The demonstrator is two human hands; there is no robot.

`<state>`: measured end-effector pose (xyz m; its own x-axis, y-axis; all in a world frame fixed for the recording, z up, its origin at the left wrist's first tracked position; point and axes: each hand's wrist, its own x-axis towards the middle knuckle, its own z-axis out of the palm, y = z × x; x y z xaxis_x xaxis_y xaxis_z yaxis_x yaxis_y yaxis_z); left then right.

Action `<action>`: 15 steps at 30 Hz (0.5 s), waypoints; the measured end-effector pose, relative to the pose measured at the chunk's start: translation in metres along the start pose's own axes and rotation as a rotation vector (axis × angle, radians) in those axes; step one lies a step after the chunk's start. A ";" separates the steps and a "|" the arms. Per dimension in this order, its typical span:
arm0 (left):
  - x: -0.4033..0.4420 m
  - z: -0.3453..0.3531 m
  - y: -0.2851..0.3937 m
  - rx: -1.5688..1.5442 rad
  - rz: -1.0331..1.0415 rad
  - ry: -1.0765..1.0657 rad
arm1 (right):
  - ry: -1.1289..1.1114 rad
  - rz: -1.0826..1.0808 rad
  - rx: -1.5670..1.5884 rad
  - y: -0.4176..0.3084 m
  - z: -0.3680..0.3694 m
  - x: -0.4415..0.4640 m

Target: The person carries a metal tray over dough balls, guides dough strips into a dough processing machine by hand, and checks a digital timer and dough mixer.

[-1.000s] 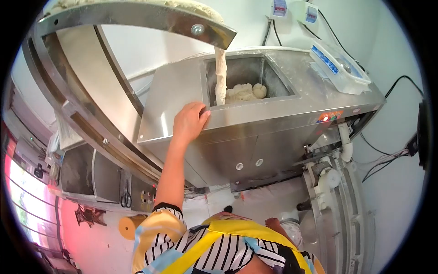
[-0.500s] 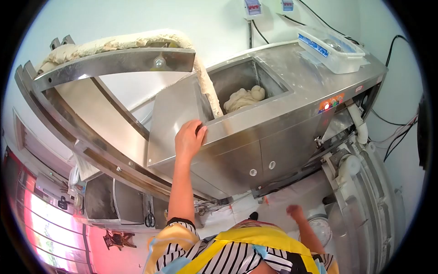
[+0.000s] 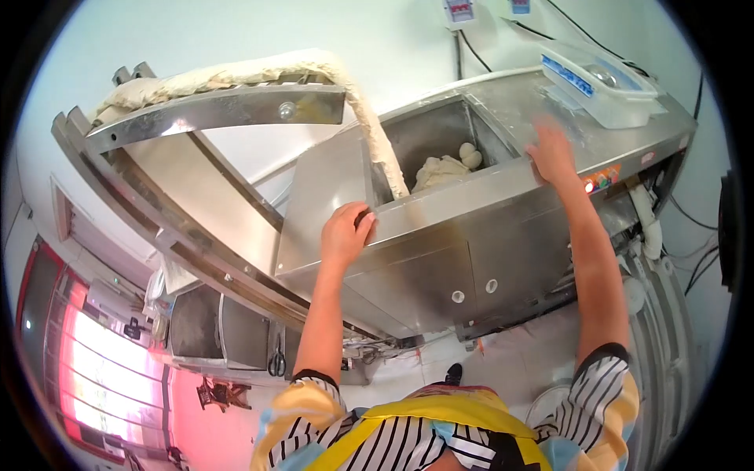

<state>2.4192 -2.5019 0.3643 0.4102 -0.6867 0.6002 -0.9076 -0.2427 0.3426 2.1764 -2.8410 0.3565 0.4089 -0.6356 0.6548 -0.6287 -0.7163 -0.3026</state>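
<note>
My left hand [image 3: 346, 233] has its fingers bent over the front top edge of a stainless steel dough machine [image 3: 510, 180], left of its hopper. A long strip of dough [image 3: 365, 114] hangs from the curved metal arm [image 3: 212, 110] down into the hopper, just beyond that hand. Inside the hopper lies a lump of dough [image 3: 440, 172] with small round pieces [image 3: 470, 155] beside it. My right hand [image 3: 554, 151] is over the machine's front top edge, right of the hopper. Its thumb stands apart, its fingertips are blurred, and nothing shows in it.
A clear plastic box [image 3: 605, 90] with blue on its side stands on the machine's right end. Lit control buttons [image 3: 602, 180] sit on the front below it. Scissors [image 3: 276, 361] hang at lower left. Cables [image 3: 597, 47] run along the wall.
My right hand has risen from low beside my body to the machine's top, right of the hopper. My left hand stays on the edge. The view has shifted slightly.
</note>
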 end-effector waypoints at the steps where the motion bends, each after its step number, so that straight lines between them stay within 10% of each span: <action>1: 0.003 -0.003 -0.002 0.004 -0.073 -0.109 | -0.081 0.058 -0.090 -0.003 -0.001 0.001; 10: 0.123 -0.009 0.066 -0.918 -0.035 0.125 | -0.133 0.078 -0.161 -0.006 -0.009 0.001; 15: 0.139 0.043 0.086 -0.880 0.125 0.119 | -0.145 0.091 -0.129 -0.006 -0.010 0.002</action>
<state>2.3943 -2.6474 0.4461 0.3643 -0.5850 0.7246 -0.5689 0.4761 0.6705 2.1747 -2.8350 0.3667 0.4317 -0.7377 0.5190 -0.7430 -0.6171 -0.2591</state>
